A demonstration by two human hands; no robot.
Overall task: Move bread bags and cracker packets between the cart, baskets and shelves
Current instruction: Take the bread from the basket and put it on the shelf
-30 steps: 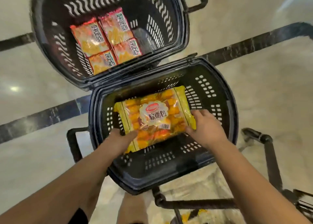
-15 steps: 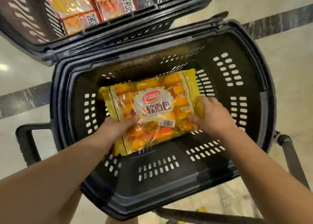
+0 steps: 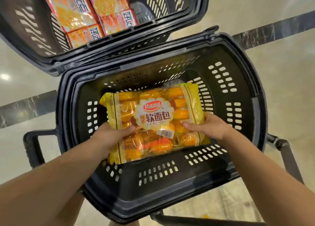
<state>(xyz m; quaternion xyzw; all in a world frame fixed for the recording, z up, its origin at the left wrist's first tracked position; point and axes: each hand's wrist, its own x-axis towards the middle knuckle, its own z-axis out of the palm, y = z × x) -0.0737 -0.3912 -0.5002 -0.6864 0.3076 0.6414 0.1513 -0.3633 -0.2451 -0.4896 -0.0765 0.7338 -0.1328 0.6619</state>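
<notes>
Yellow bread bag [image 3: 153, 121] is in the near basket [image 3: 255, 106], your left hand [image 3: 109, 135] and right hand [image 3: 209, 126] clasping it; cracker packets [image 3: 88, 9] lie in the far basket [image 3: 25, 29].

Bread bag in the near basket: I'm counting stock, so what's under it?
The left hand and right hand grip the bread bag. Around it only the slotted floor of the near basket shows; anything directly beneath is covered.

- 2 black baskets are counted: near basket [image 3: 257, 109] and far basket [image 3: 23, 26]
- just 1 bread bag [image 3: 153, 121] is seen
- 4 cracker packets [image 3: 71, 12] can be made out, with the top two cut off by the frame edge
- 2 hands are counted: left hand [image 3: 110, 137], right hand [image 3: 209, 126]
</notes>
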